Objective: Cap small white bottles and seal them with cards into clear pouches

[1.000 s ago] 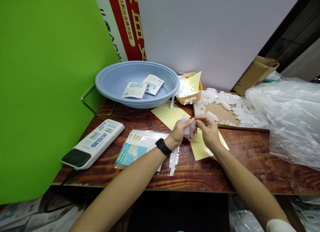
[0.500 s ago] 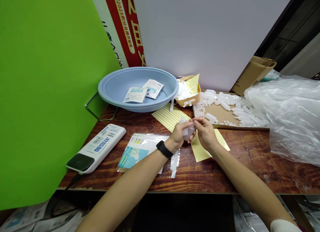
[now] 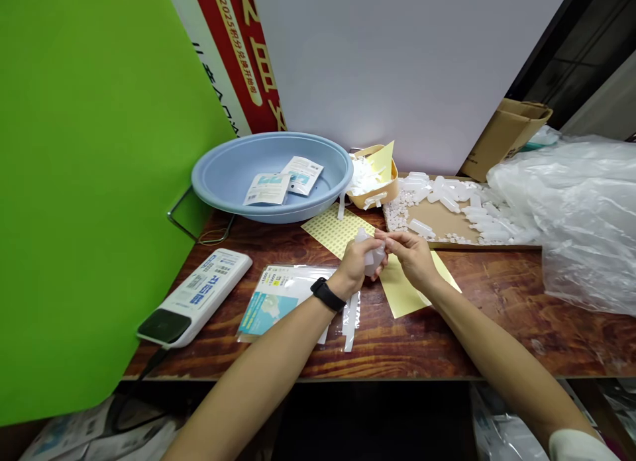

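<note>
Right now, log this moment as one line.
left hand: holding translucent bottle | right hand: beside bottle, grip unclear | near right hand: yellow sheet | beyond hands: blue basin holding two packets

Behind the brown, wood-grained desk [image 3: 487, 315] stand a grey panel [image 3: 397, 63] and a red-and-white banner [image 3: 238, 57]; a bright green panel [image 3: 89, 183] borders the desk's left side; shadow lies beneath it.

On my feed, the right hand [image 3: 411, 257] has shifted its fingertips leftward, over the left hand's [image 3: 355, 262] thumb.
</note>
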### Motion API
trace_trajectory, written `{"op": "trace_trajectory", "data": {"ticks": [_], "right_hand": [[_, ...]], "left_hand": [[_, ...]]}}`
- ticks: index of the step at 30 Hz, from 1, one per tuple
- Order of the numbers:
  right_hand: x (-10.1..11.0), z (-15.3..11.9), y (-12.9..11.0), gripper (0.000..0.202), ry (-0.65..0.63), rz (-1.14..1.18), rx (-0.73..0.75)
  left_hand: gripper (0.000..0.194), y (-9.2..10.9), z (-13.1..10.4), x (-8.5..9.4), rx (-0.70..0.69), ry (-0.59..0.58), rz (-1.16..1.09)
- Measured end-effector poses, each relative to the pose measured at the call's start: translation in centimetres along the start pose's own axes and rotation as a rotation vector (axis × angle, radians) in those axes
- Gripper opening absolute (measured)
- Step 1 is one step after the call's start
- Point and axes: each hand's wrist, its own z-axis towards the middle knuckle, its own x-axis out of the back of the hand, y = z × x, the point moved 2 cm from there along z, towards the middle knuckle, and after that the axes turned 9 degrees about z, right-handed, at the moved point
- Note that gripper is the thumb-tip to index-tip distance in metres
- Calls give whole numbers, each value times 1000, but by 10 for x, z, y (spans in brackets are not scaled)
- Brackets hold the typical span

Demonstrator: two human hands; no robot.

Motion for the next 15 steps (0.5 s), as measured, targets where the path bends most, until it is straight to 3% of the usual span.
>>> {"op": "trace_trajectory", "data": {"ticks": [3,15], "right_hand": [[0,0,-1,32,-49,-44,-30],[5,2,4,32,-45,-103,-69]], "left_hand": [[23,0,-1,1,3,41,28],[18,-1,0,5,7,111,120]]}}
